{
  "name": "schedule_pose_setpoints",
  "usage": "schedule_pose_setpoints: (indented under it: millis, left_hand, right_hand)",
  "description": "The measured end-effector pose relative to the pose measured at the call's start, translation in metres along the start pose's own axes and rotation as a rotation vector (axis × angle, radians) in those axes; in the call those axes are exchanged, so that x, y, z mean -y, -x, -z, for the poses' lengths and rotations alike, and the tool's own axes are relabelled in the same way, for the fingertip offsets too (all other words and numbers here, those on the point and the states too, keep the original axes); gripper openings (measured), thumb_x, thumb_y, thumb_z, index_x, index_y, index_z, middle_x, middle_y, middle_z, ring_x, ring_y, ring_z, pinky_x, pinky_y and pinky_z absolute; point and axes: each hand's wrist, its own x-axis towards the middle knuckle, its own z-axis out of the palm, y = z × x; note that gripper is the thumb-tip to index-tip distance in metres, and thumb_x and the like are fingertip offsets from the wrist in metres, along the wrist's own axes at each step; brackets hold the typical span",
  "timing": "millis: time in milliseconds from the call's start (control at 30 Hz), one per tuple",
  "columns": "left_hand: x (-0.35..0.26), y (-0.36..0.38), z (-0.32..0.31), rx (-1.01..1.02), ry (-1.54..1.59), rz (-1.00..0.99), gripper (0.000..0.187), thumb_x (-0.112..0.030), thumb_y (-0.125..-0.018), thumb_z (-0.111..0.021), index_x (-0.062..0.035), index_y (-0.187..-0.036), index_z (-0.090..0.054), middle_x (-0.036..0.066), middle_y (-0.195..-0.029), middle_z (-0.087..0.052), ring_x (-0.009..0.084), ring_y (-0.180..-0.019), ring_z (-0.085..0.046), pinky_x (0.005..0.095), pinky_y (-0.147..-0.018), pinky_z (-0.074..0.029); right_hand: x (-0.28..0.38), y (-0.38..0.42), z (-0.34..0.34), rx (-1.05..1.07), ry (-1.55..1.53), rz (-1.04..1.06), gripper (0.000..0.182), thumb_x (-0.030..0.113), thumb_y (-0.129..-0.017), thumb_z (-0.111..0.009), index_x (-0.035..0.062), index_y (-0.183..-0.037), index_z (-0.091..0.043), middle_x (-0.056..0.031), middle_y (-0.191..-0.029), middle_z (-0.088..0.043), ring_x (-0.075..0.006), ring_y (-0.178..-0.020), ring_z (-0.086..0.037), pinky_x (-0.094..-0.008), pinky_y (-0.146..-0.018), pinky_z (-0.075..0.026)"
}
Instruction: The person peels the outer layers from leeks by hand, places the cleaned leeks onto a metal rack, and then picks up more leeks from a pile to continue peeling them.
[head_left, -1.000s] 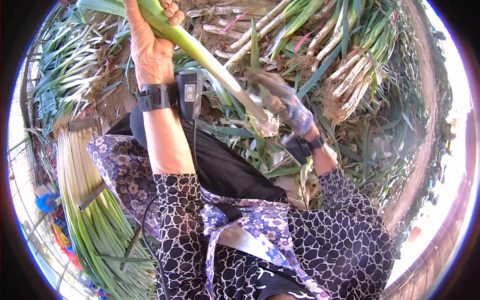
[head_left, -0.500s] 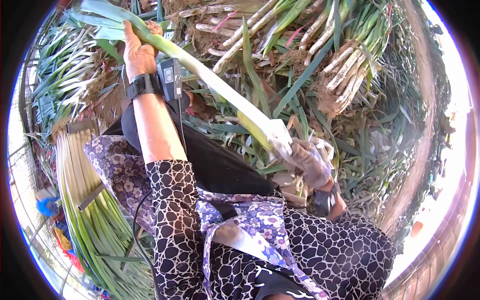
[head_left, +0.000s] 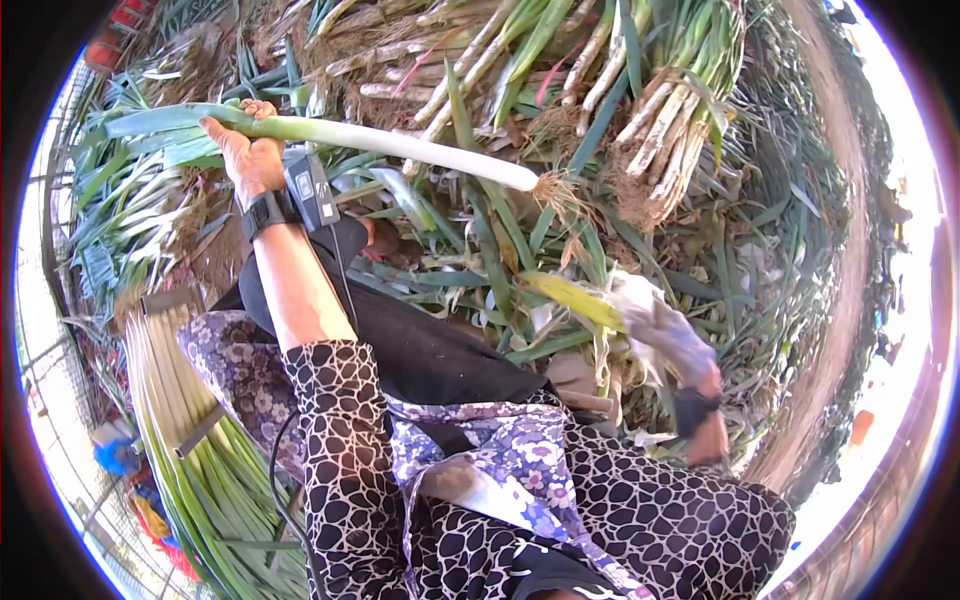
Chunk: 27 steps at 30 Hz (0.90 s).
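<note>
My left hand is closed around the green upper part of a long leek. The white shank is clean and smooth and points right, ending in a tuft of thin roots. My right hand, in a dirty glove and smeared by motion, is closed on peeled leek skin, a yellow-green strip with whitish shreds. That hand is apart from the leek, below and right of the root end. Its fingertips are partly hidden by the shreds.
Unpeeled leeks with muddy roots lie at the top. Leaf scraps cover the ground ahead. Clean leeks rest in a metal holder at lower left, and more leeks are piled at far left.
My right hand has pulled away from the leek's root end, down and right, taking the outer skin with it. The roots now show, and the leek lies closer to level.
</note>
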Motion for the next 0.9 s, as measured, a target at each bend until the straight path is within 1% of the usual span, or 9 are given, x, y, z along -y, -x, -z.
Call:
schedule_pose_setpoints:
  millis: [67,233,333,433,567,700,733,833,900]
  left_hand:
    - [0.003,0.003,-0.009,0.021,0.061,0.036,0.061,-0.058,-0.078,-0.059,0.0003,-0.084,-0.042,0.007,-0.072,-0.042,0.0178,-0.061,-0.040,0.0278,-0.057,-0.039]
    - [0.019,0.023,-0.031,0.108,-0.112,-0.037,0.062,-0.057,-0.072,-0.067,-0.0007,-0.080,-0.042,0.004,-0.068,-0.040,0.0144,-0.060,-0.037,0.0254,-0.056,-0.036]
    - [0.036,0.037,-0.038,0.147,-0.120,-0.036,0.060,-0.058,-0.080,-0.057,-0.0031,-0.096,-0.040,0.005,-0.075,-0.046,0.0119,-0.064,-0.044,0.0241,-0.055,-0.041]
    - [0.051,0.052,-0.050,0.305,-0.061,0.088,0.057,-0.058,-0.081,-0.056,-0.0041,-0.092,-0.043,0.004,-0.073,-0.048,0.0118,-0.063,-0.046,0.0246,-0.055,-0.042]
    - [0.075,0.083,-0.072,-0.083,-0.289,-0.049,0.049,-0.054,-0.082,-0.062,-0.0072,-0.088,-0.048,0.006,-0.070,-0.052,0.0144,-0.056,-0.051,0.0274,-0.049,-0.044]
    - [0.086,0.076,-0.072,-0.051,-0.254,-0.023,0.048,-0.051,-0.080,-0.066,-0.0056,-0.088,-0.051,0.009,-0.068,-0.055,0.0176,-0.055,-0.052,0.0307,-0.048,-0.042]
    - [0.076,0.070,-0.073,-0.039,-0.261,-0.080,0.049,-0.052,-0.081,-0.063,-0.0054,-0.088,-0.051,0.009,-0.068,-0.055,0.0178,-0.056,-0.052,0.0305,-0.049,-0.042]
    - [0.053,0.069,-0.071,-0.049,-0.278,-0.140,0.058,-0.062,-0.085,-0.049,-0.0042,-0.089,-0.051,0.009,-0.069,-0.054,0.0185,-0.059,-0.052,0.0313,-0.052,-0.043]
    - [0.060,0.068,-0.070,0.004,-0.209,-0.098,0.063,-0.068,-0.083,-0.046,-0.0057,-0.091,-0.050,0.008,-0.068,-0.055,0.0198,-0.058,-0.055,0.0340,-0.053,-0.047]
  right_hand:
    - [-0.004,-0.043,-0.013,-0.420,1.244,0.101,0.065,0.035,-0.076,-0.068,0.0088,-0.131,-0.045,-0.0152,-0.126,-0.052,-0.0339,-0.115,-0.048,-0.0419,-0.097,-0.038]
    - [0.100,-0.046,-0.050,-0.624,0.287,0.800,0.063,0.032,-0.075,-0.072,0.0062,-0.128,-0.049,-0.0175,-0.121,-0.053,-0.0343,-0.111,-0.051,-0.0451,-0.091,-0.041]
    - [0.151,-0.051,-0.072,-0.649,0.697,1.063,0.076,0.046,-0.069,-0.073,0.0060,-0.129,-0.049,-0.0170,-0.119,-0.054,-0.0342,-0.108,-0.051,-0.0466,-0.091,-0.041]
    - [0.157,-0.086,-0.108,-0.465,0.969,1.046,0.060,0.046,-0.071,-0.072,0.0074,-0.115,-0.056,-0.0180,-0.105,-0.060,-0.0340,-0.097,-0.058,-0.0456,-0.080,-0.046]
    - [0.074,-0.153,-0.125,-0.258,0.540,0.817,0.036,0.040,-0.080,-0.067,0.0095,-0.096,-0.058,-0.0155,-0.062,-0.060,-0.0349,-0.059,-0.062,-0.0405,-0.050,-0.047]
    - [-0.040,-0.161,-0.104,-0.141,0.416,0.459,0.030,0.035,-0.083,-0.063,0.0097,-0.098,-0.063,-0.0142,-0.068,-0.063,-0.0344,-0.064,-0.061,-0.0408,-0.060,-0.048]
    - [-0.098,-0.171,-0.076,-0.307,0.828,1.038,0.033,0.036,-0.086,-0.059,0.0080,-0.102,-0.065,-0.0161,-0.076,-0.064,-0.0314,-0.073,-0.061,-0.0401,-0.068,-0.048]
    - [-0.066,-0.103,-0.024,-0.344,0.537,-0.021,0.045,0.042,-0.091,-0.051,0.0022,-0.110,-0.060,-0.0174,-0.103,-0.063,-0.0276,-0.093,-0.060,-0.0377,-0.082,-0.046]
    - [-0.037,-0.090,-0.012,-0.428,0.143,0.483,0.050,0.042,-0.091,-0.050,0.0000,-0.116,-0.056,-0.0167,-0.113,-0.060,-0.0291,-0.098,-0.060,-0.0379,-0.087,-0.045]
